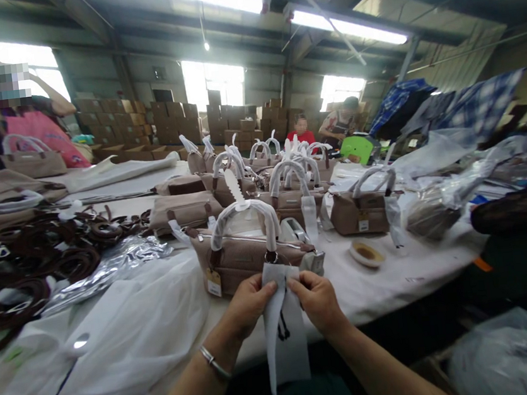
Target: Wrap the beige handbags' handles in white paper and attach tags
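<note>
A taupe handbag (239, 260) stands upright at the table's front, its arched handle (241, 211) wrapped in white. From the handle's right base hangs a white paper strip (299, 361), with dark cord ends (283, 329) lying against it. My left hand (247, 302) pinches the strip's left edge between thumb and fingers. On the opposite edge, my right hand (320, 300) pinches the same strip. Both hands are closed, just in front of the bag. A cardboard hang tag (214, 283) dangles on the bag's left side. A tape dispenser (296, 230) sits partly hidden behind the bag.
A tape roll (366, 254) lies right of the bag. More handbags (360, 212) crowd the table behind. Coiled brown straps (75, 257) and white sheeting (140, 332) cover the left. At far right, a person's dark sleeve (507, 211) reaches over the table edge.
</note>
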Demonstrator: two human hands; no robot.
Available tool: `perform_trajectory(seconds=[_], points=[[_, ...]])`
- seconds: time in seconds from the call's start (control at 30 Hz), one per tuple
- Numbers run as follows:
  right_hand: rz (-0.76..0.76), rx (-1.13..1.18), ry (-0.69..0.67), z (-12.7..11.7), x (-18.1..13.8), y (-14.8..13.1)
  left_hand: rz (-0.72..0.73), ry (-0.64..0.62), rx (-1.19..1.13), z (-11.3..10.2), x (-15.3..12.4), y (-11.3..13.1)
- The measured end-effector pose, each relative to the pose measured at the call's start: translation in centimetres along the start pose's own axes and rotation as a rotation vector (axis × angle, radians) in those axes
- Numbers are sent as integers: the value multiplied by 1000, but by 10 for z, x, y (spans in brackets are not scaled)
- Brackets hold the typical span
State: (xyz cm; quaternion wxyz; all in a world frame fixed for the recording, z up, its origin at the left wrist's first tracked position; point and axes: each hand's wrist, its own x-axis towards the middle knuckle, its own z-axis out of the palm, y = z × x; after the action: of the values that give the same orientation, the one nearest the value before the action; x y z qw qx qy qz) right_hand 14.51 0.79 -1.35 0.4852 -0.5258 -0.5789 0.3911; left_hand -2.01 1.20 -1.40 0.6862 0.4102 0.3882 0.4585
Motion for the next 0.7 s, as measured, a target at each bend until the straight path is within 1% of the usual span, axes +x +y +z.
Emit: perform_trajectory(seconds=[0.17, 0.33, 0.43, 0.53, 0.63, 0.7], points=[[-24, -104, 51, 5, 5, 2, 54, 60, 100, 2, -1, -1], [-31, -196, 73, 12, 14, 8, 87, 98, 109, 4, 0, -4], [-50, -228, 81, 13, 15, 7, 96, 198, 157, 7, 2, -4], [-33, -242, 104, 11, 13, 5, 110, 288, 253, 9, 3, -5], [-21, -228, 115, 9, 10, 5, 147, 293, 313, 8, 4, -6], [-41, -231, 126, 9, 8, 6, 172, 290, 310, 8, 3, -7]])
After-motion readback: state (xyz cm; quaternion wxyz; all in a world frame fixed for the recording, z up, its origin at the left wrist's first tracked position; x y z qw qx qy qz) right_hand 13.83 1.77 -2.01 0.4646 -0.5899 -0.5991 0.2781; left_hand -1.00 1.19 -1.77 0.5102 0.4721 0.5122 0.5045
